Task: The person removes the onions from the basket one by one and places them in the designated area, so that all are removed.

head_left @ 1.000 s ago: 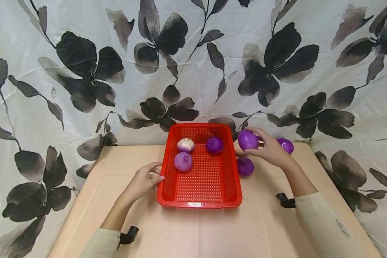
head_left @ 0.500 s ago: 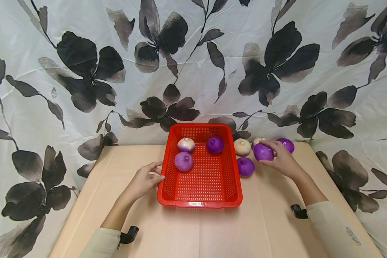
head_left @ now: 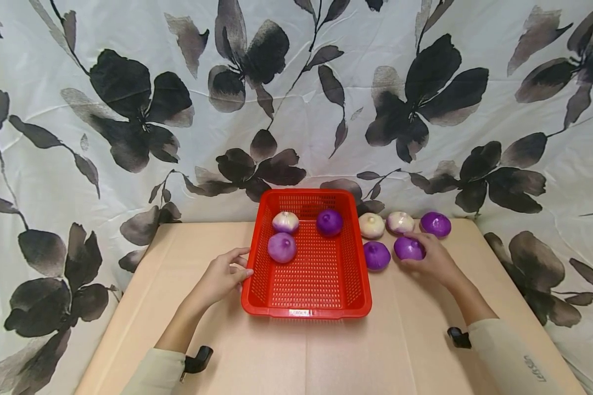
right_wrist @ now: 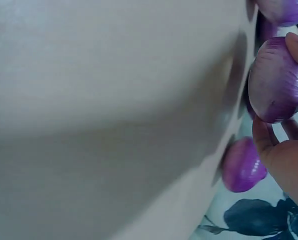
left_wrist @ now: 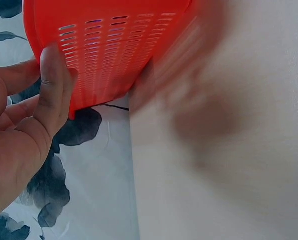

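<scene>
A red plastic basket point(head_left: 306, 307) with slotted walls sits mid-table. My left hand point(head_left: 222, 278) holds its left side at the rim; in the left wrist view, bent fingers point(left_wrist: 51, 85) lie against the red wall. Inside the basket are a white-and-purple onion point(head_left: 285, 222), a pale purple onion point(head_left: 281, 248) and a dark purple onion point(head_left: 329, 223). To the basket's right, my right hand point(head_left: 432, 260) grips a purple onion point(head_left: 408, 248) between thumb and fingers, low over the table. The right wrist view shows this onion point(right_wrist: 276, 82) up close.
Beside the basket's right wall lie a cream onion point(head_left: 371, 225) and a purple onion point(head_left: 376, 256). Farther right along the back edge are a whitish onion point(head_left: 400, 223) and another purple onion point(head_left: 435, 225). A floral cloth point(head_left: 326, 137) hangs behind the table point(head_left: 336, 356).
My right hand has carried the purple onion from near the basket's right rim rightward and down, toward the table in front of the whitish onion. The left hand and basket stay put.
</scene>
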